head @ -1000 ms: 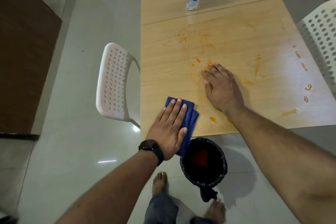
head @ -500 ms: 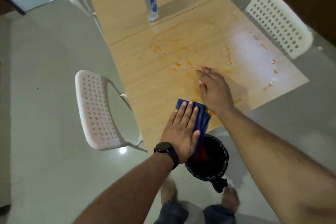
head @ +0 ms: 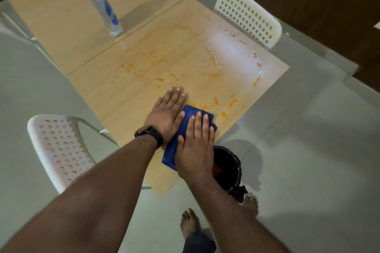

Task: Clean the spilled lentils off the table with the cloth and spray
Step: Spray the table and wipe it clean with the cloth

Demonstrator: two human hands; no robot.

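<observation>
The wooden desk (head: 131, 92) runs away from the viewer in two panels joined at a seam, and its near panel is streaked with orange smears. Two white perforated chairs stand at it, one on the left (head: 59, 150) and one on the far right (head: 249, 15). Below the near desk edge sits a black-lined bin (head: 228, 168) with something red-orange inside, just beside the person's bare feet.

On the far panel, close to the seam, stands a clear plastic bottle (head: 102, 4) with a blue label — the print on it is too blurred to read.

The blue cloth (head: 186, 127), folded flat, lies near the front edge of the desk, under both hands. The right hand (head: 195, 146) lies palm-down on top of it, fingers (head: 198, 123) straight and close together, pressing the cloth to the wood; nothing is curled round it. The left hand (head: 167, 112) lies flat too, fingers (head: 174, 96) stretched out on the bare desk just left of the cloth, with the thumb side resting on the cloth's left edge. A dark watch (head: 149, 132) sits on the left wrist.

The spilled lentils (head: 224, 107) show as small orange bits and dabs — some just beyond and right of the cloth, more ahead of the left fingertips, and a line of pale drops near the right edge.
</observation>
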